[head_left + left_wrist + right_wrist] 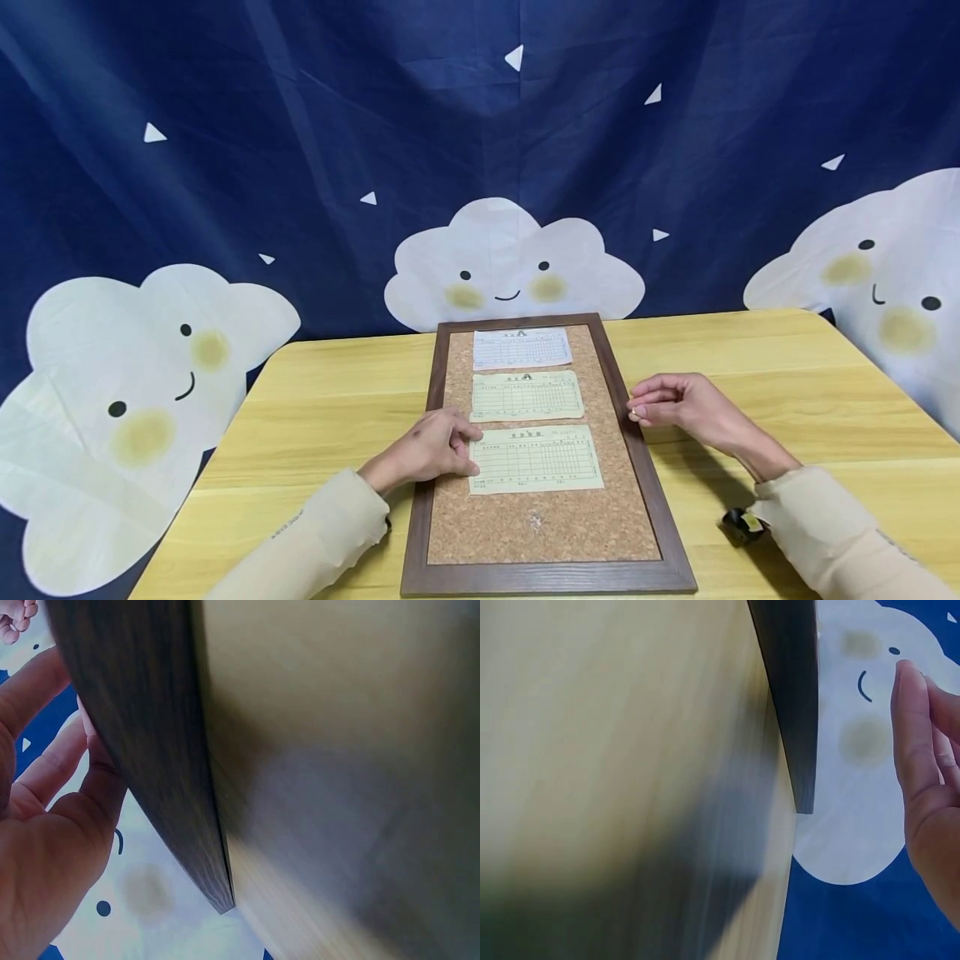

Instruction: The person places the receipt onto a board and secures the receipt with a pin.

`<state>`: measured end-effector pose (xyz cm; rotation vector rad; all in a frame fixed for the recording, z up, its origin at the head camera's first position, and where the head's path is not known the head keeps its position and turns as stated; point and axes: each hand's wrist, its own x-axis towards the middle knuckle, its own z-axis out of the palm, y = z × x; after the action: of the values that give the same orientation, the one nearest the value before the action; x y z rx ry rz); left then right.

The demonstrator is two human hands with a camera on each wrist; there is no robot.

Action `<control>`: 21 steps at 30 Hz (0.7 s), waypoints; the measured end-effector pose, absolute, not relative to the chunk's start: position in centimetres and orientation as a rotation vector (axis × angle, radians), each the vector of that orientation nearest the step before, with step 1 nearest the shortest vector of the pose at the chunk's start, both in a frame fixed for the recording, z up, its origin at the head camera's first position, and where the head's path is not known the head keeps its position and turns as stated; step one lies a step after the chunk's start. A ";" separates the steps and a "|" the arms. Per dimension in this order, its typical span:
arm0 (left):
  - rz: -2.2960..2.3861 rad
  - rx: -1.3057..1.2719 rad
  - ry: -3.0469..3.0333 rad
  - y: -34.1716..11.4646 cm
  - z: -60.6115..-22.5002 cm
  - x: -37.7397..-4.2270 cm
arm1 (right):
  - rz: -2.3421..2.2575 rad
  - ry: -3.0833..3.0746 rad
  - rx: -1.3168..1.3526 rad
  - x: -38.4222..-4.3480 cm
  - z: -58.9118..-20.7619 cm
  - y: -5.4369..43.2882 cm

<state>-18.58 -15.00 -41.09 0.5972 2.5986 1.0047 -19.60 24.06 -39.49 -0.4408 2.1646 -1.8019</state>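
A cork board (pixel 480 533) in a dark brown frame lies on the table. Three printed form slips are laid out on it in a column: a whitish slip (pixel 521 350) at the top, a pale yellow slip (pixel 525 398) in the middle and a larger yellow slip (pixel 536 462) lowest. My left hand (pixel 427 450) reaches over the frame's left side, thumb and forefinger spread, their tips touching the lowest slip's left edge. Beside the frame's right side, my right hand (pixel 690 408) pinches a small gold-coloured tack (pixel 635 412) between thumb and forefinger.
The board stands on a light wooden table (pixel 750 358). Near the right sleeve is a small black object (pixel 742 527) with a yellow patch. Behind the table hangs a dark blue curtain (pixel 450 125) with smiling white clouds.
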 end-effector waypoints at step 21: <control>0.991 0.597 2.607 -14.9 -40.9 -18.5 | -1.586 2.307 -0.560 -20.2 -39.2 21.4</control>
<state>-18.52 -14.91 -40.93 0.5974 2.6072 0.9913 -20.15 21.43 -39.23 -0.5597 2.3071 -1.5862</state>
